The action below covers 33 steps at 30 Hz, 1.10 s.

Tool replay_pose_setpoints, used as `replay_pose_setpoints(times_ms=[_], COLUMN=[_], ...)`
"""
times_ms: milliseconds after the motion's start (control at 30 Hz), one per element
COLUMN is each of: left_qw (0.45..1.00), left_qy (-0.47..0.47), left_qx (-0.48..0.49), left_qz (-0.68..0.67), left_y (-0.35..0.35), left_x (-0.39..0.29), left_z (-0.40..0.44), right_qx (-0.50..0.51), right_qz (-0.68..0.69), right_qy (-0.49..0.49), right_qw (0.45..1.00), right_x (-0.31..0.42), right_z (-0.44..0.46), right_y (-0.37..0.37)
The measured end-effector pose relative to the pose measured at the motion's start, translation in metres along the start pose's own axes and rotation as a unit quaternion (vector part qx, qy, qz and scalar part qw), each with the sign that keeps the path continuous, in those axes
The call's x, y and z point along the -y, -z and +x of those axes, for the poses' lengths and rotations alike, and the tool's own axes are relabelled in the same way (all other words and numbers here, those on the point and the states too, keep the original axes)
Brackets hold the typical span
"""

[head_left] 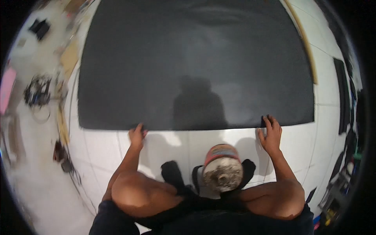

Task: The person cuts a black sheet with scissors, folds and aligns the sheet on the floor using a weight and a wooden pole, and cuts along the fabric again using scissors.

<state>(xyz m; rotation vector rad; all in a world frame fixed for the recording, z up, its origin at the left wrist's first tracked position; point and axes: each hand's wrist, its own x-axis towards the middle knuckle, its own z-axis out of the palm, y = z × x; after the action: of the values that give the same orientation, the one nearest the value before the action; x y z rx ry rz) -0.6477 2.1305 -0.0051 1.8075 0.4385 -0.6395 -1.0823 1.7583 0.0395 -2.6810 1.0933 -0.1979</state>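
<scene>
A large dark grey sheet (243, 58) lies flat on white floor tiles, its near edge running across the view. My left hand (137, 136) is at that edge on the left, fingers curled at the border; what its fingertips grip is too small to make out. My right hand (271, 133) touches the edge near the right corner, thumb and fingers apart. Between my legs stands a round can (222, 168) with a reddish side and a stained, whitish top. A shadow falls across the middle of the sheet.
Tangled black wires (38, 92) and tan scraps (69, 58) lie on the floor at the left, near a pink piece (7, 88). A long tan strip (307, 47) borders the sheet's right side. Dark strips (342, 94) and assorted items lie farther right.
</scene>
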Motion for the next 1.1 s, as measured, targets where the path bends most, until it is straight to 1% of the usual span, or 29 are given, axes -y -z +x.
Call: replay_pose_setpoints(times_ms=[67, 100, 167, 267, 333, 367, 400, 467, 500, 533, 567, 600, 733, 767, 800, 967, 1000, 1067, 1100], left_qw=[0.999, 0.999, 0.999, 0.995, 0.983, 0.974, 0.970, 0.971, 0.964, 0.963, 0.959, 0.956, 0.954, 0.956, 0.959, 0.958, 0.958, 0.946, 0.943], left_qy=[-0.033, -0.029, -0.023, -0.028, -0.031, -0.053, -0.059, -0.065, -0.056, -0.039, -0.031, -0.020, -0.026, -0.028, -0.031, -0.038, -0.047, -0.100, -0.142], left_qx=[-0.028, -0.024, -0.020, -0.061, -0.126, -0.171, -0.181, -0.229, -0.250, -0.266, -0.280, -0.292, -0.298, -0.291, -0.283, -0.284, -0.282, -0.307, -0.287], left_qz=[-0.014, -0.013, -0.016, -0.078, -0.126, -0.139, -0.152, -0.021, -0.075, -0.009, 0.003, 0.014, -0.034, -0.014, 0.008, -0.018, -0.016, 0.034, 0.089], left_y=[-0.001, -0.002, 0.003, 0.030, 0.064, 0.076, 0.088, 0.110, 0.101, 0.100, 0.094, 0.092, 0.090, 0.090, 0.092, 0.093, 0.095, 0.098, 0.104], left_x=[0.007, 0.000, -0.011, -0.003, -0.006, -0.007, 0.001, 0.007, -0.005, -0.011, -0.015, -0.019, -0.022, -0.022, -0.022, -0.011, -0.004, 0.025, 0.029], left_z=[-0.002, -0.008, -0.003, 0.021, 0.049, 0.061, 0.075, 0.103, 0.088, 0.083, 0.077, 0.073, 0.069, 0.068, 0.068, 0.078, 0.088, 0.117, 0.118], right_qx=[0.062, 0.066, 0.116, 0.137, 0.139, 0.154, 0.167, 0.161, 0.158, 0.156, 0.154, 0.150, 0.138, 0.136, 0.133, 0.102, 0.098, 0.083, 0.082], right_qz=[-0.024, -0.021, -0.017, 0.004, -0.019, -0.010, 0.001, 0.014, 0.011, 0.006, 0.008, 0.009, -0.003, 0.033, 0.033, 0.038, 0.036, 0.046, 0.053], right_qy=[-0.004, 0.014, -0.015, 0.000, 0.020, 0.002, -0.012, 0.015, 0.008, 0.000, 0.012, 0.003, -0.007, 0.004, 0.008, -0.007, -0.013, -0.019, -0.022], right_qw=[0.998, 0.998, 0.993, 0.991, 0.990, 0.988, 0.986, 0.987, 0.987, 0.988, 0.988, 0.989, 0.990, 0.990, 0.991, 0.994, 0.994, 0.995, 0.995], right_x=[0.015, 0.018, 0.008, 0.006, 0.012, 0.014, 0.016, 0.007, 0.009, 0.011, 0.008, 0.005, 0.001, -0.002, -0.002, -0.004, -0.006, -0.010, -0.007], right_z=[-0.003, -0.001, 0.003, 0.005, 0.004, 0.005, 0.006, 0.005, 0.006, 0.007, 0.008, 0.007, 0.009, 0.009, 0.009, 0.005, 0.004, 0.001, 0.001], right_y=[-0.009, -0.008, -0.007, 0.001, 0.000, 0.001, 0.001, -0.005, -0.005, -0.002, -0.005, -0.006, -0.008, -0.007, -0.007, -0.010, -0.013, -0.017, -0.017])
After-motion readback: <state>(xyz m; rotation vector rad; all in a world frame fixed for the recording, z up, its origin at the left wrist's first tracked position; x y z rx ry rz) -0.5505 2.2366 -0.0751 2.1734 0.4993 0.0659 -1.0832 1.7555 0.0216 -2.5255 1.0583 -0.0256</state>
